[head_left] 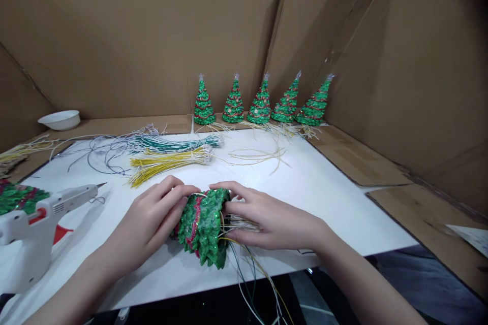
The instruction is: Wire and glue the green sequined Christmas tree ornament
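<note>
White-topped bench [324, 203], cardboard walls [137, 40] around. Tree [206, 228] tipped sideways between both hands: left hand [154, 221] grasping its upper part, right hand [263, 216] gripping its wired base.

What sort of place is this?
Probably a craft workstation, walled with cardboard: a white glue gun, bundled wires and a row of decorated Christmas trees suggest handmade assembly.
</note>
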A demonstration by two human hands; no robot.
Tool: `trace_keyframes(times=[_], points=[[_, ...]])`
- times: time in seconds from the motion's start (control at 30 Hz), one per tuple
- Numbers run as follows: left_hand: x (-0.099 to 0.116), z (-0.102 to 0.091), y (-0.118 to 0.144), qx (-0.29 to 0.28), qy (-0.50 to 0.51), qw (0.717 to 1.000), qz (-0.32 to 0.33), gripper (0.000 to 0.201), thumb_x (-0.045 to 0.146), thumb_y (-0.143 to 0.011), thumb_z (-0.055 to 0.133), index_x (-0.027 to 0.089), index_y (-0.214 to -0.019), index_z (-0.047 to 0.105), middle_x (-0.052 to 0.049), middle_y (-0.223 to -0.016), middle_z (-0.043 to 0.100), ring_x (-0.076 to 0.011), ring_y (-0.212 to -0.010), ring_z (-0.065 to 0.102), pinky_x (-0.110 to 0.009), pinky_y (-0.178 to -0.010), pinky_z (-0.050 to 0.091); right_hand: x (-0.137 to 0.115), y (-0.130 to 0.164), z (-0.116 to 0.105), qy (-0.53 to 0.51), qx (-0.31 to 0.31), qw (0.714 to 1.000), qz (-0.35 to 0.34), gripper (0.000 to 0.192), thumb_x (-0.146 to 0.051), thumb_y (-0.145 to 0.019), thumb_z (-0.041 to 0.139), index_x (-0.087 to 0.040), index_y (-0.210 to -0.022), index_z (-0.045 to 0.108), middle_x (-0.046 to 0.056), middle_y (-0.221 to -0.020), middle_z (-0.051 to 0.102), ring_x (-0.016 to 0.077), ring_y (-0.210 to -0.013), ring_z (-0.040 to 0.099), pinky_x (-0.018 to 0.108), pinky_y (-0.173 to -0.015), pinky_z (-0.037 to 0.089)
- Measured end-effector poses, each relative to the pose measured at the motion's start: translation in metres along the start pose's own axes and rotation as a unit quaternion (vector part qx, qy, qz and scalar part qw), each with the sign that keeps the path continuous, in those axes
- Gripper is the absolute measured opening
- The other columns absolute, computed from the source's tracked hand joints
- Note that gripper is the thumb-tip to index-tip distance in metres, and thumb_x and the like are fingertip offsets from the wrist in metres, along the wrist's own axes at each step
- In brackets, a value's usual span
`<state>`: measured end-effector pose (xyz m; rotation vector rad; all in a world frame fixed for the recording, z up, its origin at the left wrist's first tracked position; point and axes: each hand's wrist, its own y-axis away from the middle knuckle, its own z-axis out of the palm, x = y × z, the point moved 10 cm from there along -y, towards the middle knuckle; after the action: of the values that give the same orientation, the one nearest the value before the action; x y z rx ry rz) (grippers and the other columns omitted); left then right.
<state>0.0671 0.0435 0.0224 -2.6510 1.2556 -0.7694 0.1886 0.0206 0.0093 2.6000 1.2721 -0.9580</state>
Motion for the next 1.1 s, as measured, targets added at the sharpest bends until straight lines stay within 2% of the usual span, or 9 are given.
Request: trace_keyframes(times=[0.43, 0.97, 1.1], points=[[0.0013, -0.0015, -0.0005, 0.006, 0.004, 1.0, -0.002, 0.028, 0.017, -0.103, 0.032, 0.024, -0.121, 0.051, -0.006, -0.107, 0.056, -0.018, -0.094, 0.058, -0.027, -0.079, 0.048, 0.0017, 0.0003, 0.0024, -0.014, 0.004, 1.0, 0.001, 0.022, -0.028, -0.093, 0.061, -0.021, -0.113, 0.063, 0.009, -0.144, 0.043, 0.022, -0.124, 0.052, 0.036, -0.105, 0.044], [-0.0023, 0.0016, 0.0005, -0.005, 0.008, 1.0, -0.001, 0.027, 0.017, -0.103, 0.031, 0.025, -0.122, 0.049, -0.004, -0.104, 0.051, -0.0169, -0.091, 0.055, -0.029, -0.079, 0.044, 0.0033, -0.0016, 0.0017, -0.038, -0.011, 0.999, -0.007, 0.025, -0.028, -0.094, 0.059, -0.02, -0.117, 0.062, 0.009, -0.144, 0.042, 0.0203, -0.129, 0.048, 0.033, -0.108, 0.042], [-0.0016, 0.0022, 0.0005, -0.006, 0.013, 1.0, 0.003, 0.027, 0.016, -0.103, 0.031, 0.023, -0.12, 0.05, -0.004, -0.104, 0.053, -0.0172, -0.092, 0.055, -0.03, -0.08, 0.044, 0.004, -0.005, -0.001, -0.04, -0.02, 0.999, -0.007, 0.019, -0.027, -0.095, 0.058, -0.019, -0.111, 0.065, 0.009, -0.143, 0.045, 0.0206, -0.128, 0.05, 0.034, -0.108, 0.042]])
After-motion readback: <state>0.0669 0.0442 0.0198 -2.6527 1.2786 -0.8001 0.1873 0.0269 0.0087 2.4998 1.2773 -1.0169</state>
